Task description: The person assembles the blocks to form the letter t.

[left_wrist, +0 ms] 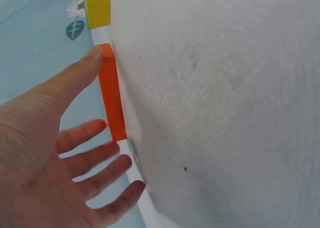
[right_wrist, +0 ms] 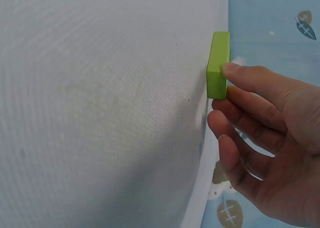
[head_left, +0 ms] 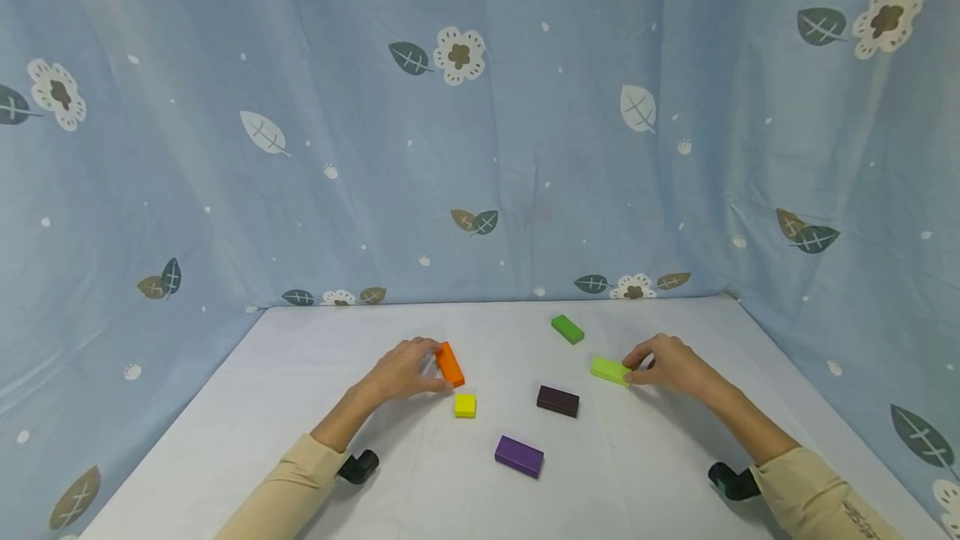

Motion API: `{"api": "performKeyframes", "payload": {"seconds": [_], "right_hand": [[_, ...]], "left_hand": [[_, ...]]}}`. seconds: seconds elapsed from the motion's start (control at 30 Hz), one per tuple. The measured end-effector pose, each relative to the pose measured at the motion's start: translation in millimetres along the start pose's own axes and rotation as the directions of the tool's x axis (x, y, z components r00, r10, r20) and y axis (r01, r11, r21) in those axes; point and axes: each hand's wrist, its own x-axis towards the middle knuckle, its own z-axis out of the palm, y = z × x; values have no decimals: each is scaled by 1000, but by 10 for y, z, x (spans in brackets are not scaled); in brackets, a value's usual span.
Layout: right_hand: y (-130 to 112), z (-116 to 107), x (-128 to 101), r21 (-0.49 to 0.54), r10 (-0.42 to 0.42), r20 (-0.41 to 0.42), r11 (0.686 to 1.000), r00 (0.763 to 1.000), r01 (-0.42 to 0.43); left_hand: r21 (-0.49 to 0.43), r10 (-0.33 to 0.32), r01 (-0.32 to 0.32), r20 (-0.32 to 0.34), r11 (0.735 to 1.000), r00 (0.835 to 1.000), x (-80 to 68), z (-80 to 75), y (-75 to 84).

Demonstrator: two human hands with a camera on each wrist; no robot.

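In the head view, my left hand (head_left: 408, 369) spans an orange block (head_left: 450, 364), thumb at its near end and fingertips at its far end. In the left wrist view the thumb tip overlaps one end of that block (left_wrist: 113, 98), with the other fingers spread by the opposite end. At the right, my right hand (head_left: 667, 365) pinches one end of a lime green block (head_left: 610, 370) between thumb and fingers. Its outer fingers curl loosely below the block (right_wrist: 218, 68) in the right wrist view. Just nearer than the orange block lies a small yellow block (head_left: 465, 406).
Between the hands lie a dark brown block (head_left: 558, 401) and a purple block (head_left: 519, 457). A darker green block (head_left: 567, 329) sits farther back. The white table (head_left: 360, 327) ends at a blue patterned curtain (head_left: 510, 148), which also rises along both sides.
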Motion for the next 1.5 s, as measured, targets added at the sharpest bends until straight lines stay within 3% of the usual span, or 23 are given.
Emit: {"api": "performKeyframes", "payload": {"seconds": [0.9,1.5], "right_hand": [[-13,19,-1,-3,-12,-18,1000,1000,12],[-31,27,-20,11,23,-15,1000,1000,-22]], "left_hand": [[-17,-12,12,-20,1000,1000,80,38,-4],[-137,-14,12,-18,990,1000,53,21,-53]]}}
